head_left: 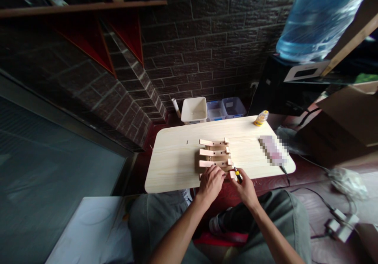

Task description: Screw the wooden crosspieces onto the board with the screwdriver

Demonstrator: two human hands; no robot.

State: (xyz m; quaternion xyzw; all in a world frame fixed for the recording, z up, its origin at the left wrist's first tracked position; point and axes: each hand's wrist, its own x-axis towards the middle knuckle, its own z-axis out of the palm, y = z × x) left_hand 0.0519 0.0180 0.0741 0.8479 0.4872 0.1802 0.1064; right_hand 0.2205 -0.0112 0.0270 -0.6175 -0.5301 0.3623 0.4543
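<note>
"Where is the wooden rack (217, 153)?"

"In front of me on the pale tabletop (168, 157), by the near edge. My left hand (211, 182) lies palm down over its front slat (201, 176), fingers bent and partly closed; I can't tell how firmly they press or grip. My right hand (246, 191) is at the rack's near right corner, fingers curled round a yellow-and-black screwdriver (237, 174)."

"How far along does it look?"

"Four slats sit side by side, each with a small block (226, 140) at its right end. The three farther ones show pairs of dark spots (214, 143), screw heads or holes, I can't tell which. My fingers cover much of the front one, so I'd call that corner the part in hand. I can't see whether its joint is tight. Left of the rack lies a small dark piece (187, 142), probably a screw, not fitted to anything."

"And room to move?"

"The widest stretch of wood runs left of the rack. Right of it there's a shorter stretch, then a blurred pink thing (271, 149) with a cable (285, 171); beyond the rack, far right, a small bottle (261, 118) stands near the far edge. The near edge is tight against the rack, with my knees (159, 212) just this side, so I judge a slip toward me the likeliest way to lose something."
</note>
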